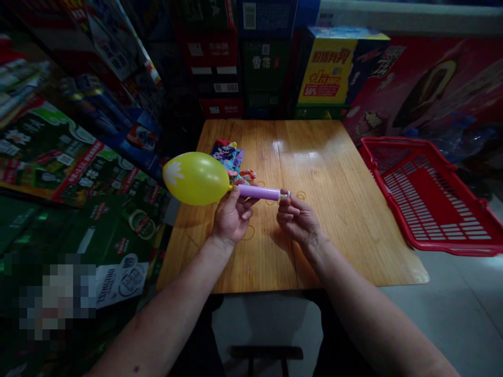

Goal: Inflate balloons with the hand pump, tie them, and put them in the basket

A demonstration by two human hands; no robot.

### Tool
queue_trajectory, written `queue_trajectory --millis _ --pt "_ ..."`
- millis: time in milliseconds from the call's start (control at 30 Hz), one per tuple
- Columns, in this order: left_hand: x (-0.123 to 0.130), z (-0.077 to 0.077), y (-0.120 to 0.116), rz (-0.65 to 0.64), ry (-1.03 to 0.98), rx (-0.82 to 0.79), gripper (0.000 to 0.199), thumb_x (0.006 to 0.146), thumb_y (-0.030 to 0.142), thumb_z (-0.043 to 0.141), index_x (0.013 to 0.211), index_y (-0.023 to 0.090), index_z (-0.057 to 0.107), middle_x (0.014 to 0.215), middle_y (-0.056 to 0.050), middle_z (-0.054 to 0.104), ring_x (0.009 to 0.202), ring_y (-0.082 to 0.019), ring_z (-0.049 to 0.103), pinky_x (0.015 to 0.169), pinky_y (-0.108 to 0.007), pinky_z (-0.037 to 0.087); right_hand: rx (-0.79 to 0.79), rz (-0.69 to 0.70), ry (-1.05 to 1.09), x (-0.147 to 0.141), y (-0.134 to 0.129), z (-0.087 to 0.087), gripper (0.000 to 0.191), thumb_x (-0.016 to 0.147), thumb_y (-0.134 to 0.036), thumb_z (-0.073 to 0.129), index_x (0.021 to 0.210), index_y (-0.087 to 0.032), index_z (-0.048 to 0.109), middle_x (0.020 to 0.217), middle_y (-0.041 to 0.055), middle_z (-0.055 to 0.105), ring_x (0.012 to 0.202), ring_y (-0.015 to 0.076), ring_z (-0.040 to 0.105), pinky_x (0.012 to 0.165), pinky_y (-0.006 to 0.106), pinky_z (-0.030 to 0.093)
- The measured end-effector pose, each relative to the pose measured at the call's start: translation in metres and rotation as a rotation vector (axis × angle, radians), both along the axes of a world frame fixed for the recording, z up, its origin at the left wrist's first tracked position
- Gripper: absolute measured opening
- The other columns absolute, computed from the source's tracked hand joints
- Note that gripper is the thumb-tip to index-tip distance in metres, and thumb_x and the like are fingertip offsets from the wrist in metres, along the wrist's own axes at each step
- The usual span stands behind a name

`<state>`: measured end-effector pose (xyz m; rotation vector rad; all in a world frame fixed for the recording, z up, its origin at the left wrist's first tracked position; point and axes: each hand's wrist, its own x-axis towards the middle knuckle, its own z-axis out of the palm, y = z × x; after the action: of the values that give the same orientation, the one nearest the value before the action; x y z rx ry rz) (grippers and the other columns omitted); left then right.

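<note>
Your left grip (231,213) clamped on the purple pump (261,192), yellow balloon (198,178) at its tip, your right grip (298,220) pinching the white handle (285,195), above the bench (346,220).

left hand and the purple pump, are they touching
Touching: the head view shows the left hand gripping the purple pump between thumb and fingers.

Bare forearms (186,293), dark legwear (202,343)
</note>
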<state>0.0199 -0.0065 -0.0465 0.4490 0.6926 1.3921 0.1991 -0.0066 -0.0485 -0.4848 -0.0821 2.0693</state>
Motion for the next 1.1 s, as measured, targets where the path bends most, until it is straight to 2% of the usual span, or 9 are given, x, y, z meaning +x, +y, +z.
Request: queue_trajectory --millis 133,233,400,500,600,767,867,1000,1100 --pt "-0.014 0.010 0.007 -0.003 -0.012 0.005 0.040 0.087 0.043 0.071 0.121 0.023 0.064 0.119 -0.014 0.071 0.102 -0.027 0.071 0.039 -0.015 0.029 0.059 0.015 -0.052 0.020 0.007 0.008 0.012 0.098 -0.015 0.051 0.103 -0.017 0.062 0.072 -0.0048 0.064 0.043 0.0005 0.040 0.046 0.011 0.039" --pt "-0.021 0.018 0.008 0.041 0.017 0.058 0.042 0.087 0.042 0.071 0.124 0.023 0.063 0.125 -0.014 0.068 0.101 -0.025 0.070 0.038 -0.014 0.029 0.085 -0.044 -0.028 0.027 0.009 0.010 0.015 0.100 -0.014 0.047 0.103 -0.017 0.061 0.072 -0.0052 0.064 0.044 0.0008 0.040 0.047 0.011 0.040" --pt "-0.006 0.008 0.000 -0.024 -0.008 0.040 0.043 0.090 0.047 0.067 0.127 0.025 0.061 0.122 -0.013 0.070 0.101 -0.025 0.071 0.039 -0.015 0.030 0.059 -0.005 0.038 0.006 0.001 0.007 0.011 0.098 -0.015 0.051 0.102 -0.017 0.061 0.075 -0.0040 0.064 0.047 0.0010 0.044 0.049 0.013 0.043" --pt "-0.001 0.003 -0.001 -0.041 0.007 0.048 0.039 0.091 0.047 0.065 0.125 0.026 0.062 0.120 -0.011 0.071 0.101 -0.024 0.071 0.049 -0.018 0.044 0.042 0.012 0.029 0.001 -0.001 0.008 0.013 0.097 -0.013 0.051 0.105 -0.016 0.061 0.075 -0.0041 0.064 0.045 0.0000 0.042 0.048 0.011 0.041" --pt "-0.009 0.008 0.006 -0.018 0.019 0.053 0.037 0.089 0.046 0.068 0.121 0.026 0.065 0.118 -0.008 0.072 0.100 -0.022 0.071 0.059 -0.023 0.051 0.031 0.009 -0.019 0.011 0.002 0.012 0.015 0.098 -0.012 0.050 0.105 -0.016 0.062 0.073 -0.0045 0.064 0.043 -0.0005 0.039 0.045 0.010 0.038" --pt "-0.023 0.017 0.011 0.081 0.065 0.073 0.040 0.086 0.045 0.071 0.120 0.024 0.066 0.120 -0.010 0.072 0.106 -0.025 0.070 0.053 -0.021 0.045 0.046 -0.031 -0.022 0.027 0.010 0.018 0.019 0.101 -0.013 0.043 0.100 -0.016 0.062 0.070 -0.0043 0.063 0.040 -0.0006 0.037 0.043 0.010 0.037" --pt "-0.014 0.013 0.004 0.031 0.060 0.057 0.042 0.087 0.047 0.070 0.123 0.026 0.064 0.124 -0.010 0.070 0.107 -0.026 0.069 0.050 -0.019 0.042 0.025 -0.028 -0.029 0.018 0.007 0.016 0.015 0.100 -0.012 0.048 0.099 -0.016 0.062 0.069 -0.0055 0.062 0.040 -0.0005 0.037 0.043 0.009 0.037" --pt "0.000 0.003 -0.001 0.012 0.034 0.029 0.038 0.088 0.046 0.068 0.120 0.025 0.065 0.118 -0.009 0.072 0.103 -0.023 0.070 0.061 -0.022 0.050 0.015 0.008 -0.016 0.003 0.002 0.012 0.012 0.099 -0.012 0.049 0.100 -0.016 0.061 0.069 -0.0049 0.063 0.040 -0.0005 0.037 0.043 0.009 0.037" --pt "-0.004 0.003 0.006 0.034 0.012 0.032 0.033 0.089 0.043 0.068 0.115 0.023 0.067 0.116 -0.008 0.073 0.099 -0.020 0.070 0.067 -0.024 0.052 0.012 0.032 -0.016 0.009 0.004 0.012 0.012 0.099 -0.012 0.049 0.101 -0.015 0.061 0.071 -0.0040 0.064 0.042 -0.0003 0.039 0.043 0.009 0.038"
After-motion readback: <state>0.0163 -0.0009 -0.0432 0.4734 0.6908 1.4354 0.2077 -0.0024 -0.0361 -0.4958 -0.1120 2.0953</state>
